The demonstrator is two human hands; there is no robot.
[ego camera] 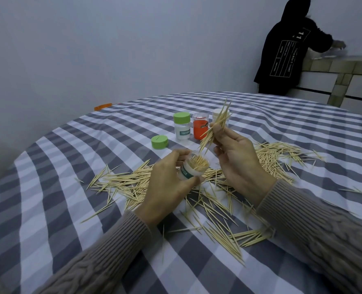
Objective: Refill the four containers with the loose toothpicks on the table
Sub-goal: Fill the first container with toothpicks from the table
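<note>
The biggest risk is lying across the table (74, 187) itself: the loose toothpicks (218, 209) are spreading in a wide, crossed tangle from the near edge toward the right edge, and a sleeve dragging through them is likely to be sweeping some off the cloth. Next, the bundle of toothpicks (215, 128) the right hand (237, 160) is pinching between thumb and fingers is fanning out at both ends rather than lying parallel; its lower tips are hanging just above the open container (194, 167), and splayed tips are likely to be catching the rim or the sticks already standing inside, spilling back onto the pile. The left hand (169, 185) is gripping that container around its side, tilting it toward the bundle; it is looking nearly full already, so forcing more in may be jamming them.

The container is a small clear tube with a white and green label, held above the middle of the table. Toward the far edge the green-lidded container (182, 129), the orange container (200, 129) and a white container (217, 114) are standing close together, with a loose green lid (159, 142) lying just nearer.
</note>
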